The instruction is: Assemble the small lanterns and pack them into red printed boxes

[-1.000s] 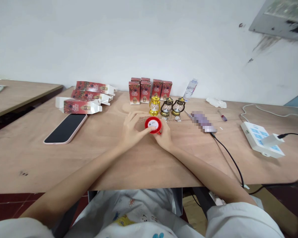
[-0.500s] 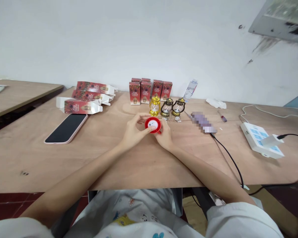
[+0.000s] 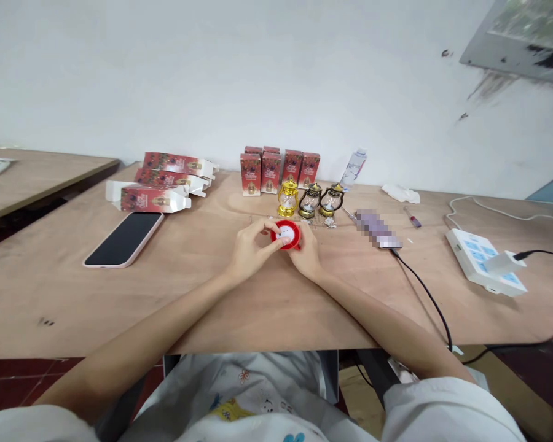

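A red lantern [image 3: 297, 224] is held with its round base turned up towards me; most of its body is hidden behind the hands. Inside the red rim sits a white disc [image 3: 286, 233] with small dark marks. My right hand [image 3: 308, 253] wraps around the lantern from the right. On the other side, my left hand [image 3: 253, 248] has its thumb and index finger closed at the white disc, the finger bent inside the rim. Just beyond stand a gold lantern [image 3: 287, 199] and two bronze-coloured lanterns [image 3: 309, 202], upright in a row.
Several red printed boxes [image 3: 270, 172] stand against the wall. Opened boxes [image 3: 147, 198] lie at the left, near a dark-screened phone [image 3: 124, 239]. Rightwards are a clear bottle [image 3: 354, 167], tissue [image 3: 400, 193], a blurred-out phone [image 3: 378, 227] with cable, a screwdriver [image 3: 412, 217] and a power strip [image 3: 486, 261].
My left index finger has come over the rim onto the white disc, and the thumb has shifted slightly. My right hand keeps its hold on the lantern.
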Demonstrator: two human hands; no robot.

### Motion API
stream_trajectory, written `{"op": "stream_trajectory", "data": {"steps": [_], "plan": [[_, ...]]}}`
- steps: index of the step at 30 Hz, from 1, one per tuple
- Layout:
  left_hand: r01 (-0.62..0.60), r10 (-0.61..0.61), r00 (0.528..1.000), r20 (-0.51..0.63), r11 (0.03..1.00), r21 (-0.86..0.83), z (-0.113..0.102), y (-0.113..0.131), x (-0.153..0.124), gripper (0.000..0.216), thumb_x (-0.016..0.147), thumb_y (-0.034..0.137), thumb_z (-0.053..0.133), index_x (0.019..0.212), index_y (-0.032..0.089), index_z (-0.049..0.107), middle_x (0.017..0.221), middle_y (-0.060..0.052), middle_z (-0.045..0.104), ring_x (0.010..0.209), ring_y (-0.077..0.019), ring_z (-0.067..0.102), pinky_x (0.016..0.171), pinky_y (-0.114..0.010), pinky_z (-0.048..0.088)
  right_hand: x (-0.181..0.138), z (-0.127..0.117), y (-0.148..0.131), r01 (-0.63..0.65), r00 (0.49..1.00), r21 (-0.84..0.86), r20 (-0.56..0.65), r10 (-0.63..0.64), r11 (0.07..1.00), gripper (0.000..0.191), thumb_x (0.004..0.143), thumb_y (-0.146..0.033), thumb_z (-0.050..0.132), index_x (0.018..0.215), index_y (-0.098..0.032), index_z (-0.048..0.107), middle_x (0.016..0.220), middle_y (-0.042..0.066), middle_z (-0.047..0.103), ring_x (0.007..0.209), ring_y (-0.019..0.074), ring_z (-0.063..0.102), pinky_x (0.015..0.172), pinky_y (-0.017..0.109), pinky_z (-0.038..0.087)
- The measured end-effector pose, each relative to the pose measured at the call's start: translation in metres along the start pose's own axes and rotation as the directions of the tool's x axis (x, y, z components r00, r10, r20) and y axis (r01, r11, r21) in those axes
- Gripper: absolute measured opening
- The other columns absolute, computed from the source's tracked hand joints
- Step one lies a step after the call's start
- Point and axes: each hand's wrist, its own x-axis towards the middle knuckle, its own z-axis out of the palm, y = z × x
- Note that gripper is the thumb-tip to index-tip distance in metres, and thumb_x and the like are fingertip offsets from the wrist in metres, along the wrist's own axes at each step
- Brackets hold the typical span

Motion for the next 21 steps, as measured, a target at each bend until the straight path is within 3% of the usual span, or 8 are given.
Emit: {"op": "stream_trajectory", "data": {"steps": [21], "plan": [[0.064, -0.066, 0.998, -0.014, 0.989, -0.130, 0.0061, -0.0016, -0.0052, 0.021, 0.077, 0.036, 0.067, 0.076, 0.017, 0.059, 0.097, -0.008, 0.069, 0.093, -0.0193, 0.064, 0.085, -0.035, 0.049, -0.0002, -0.0011, -0.0002, 0.005, 1.000, 0.004, -0.013, -0.005, 1.000, 0.023, 0.073, -0.027, 0.062, 0.094, -0.020, 0.057, 0.092, 0.006, 0.060, 0.086, 0.0214, 0.056, 0.076, 0.034, 0.045]]}}
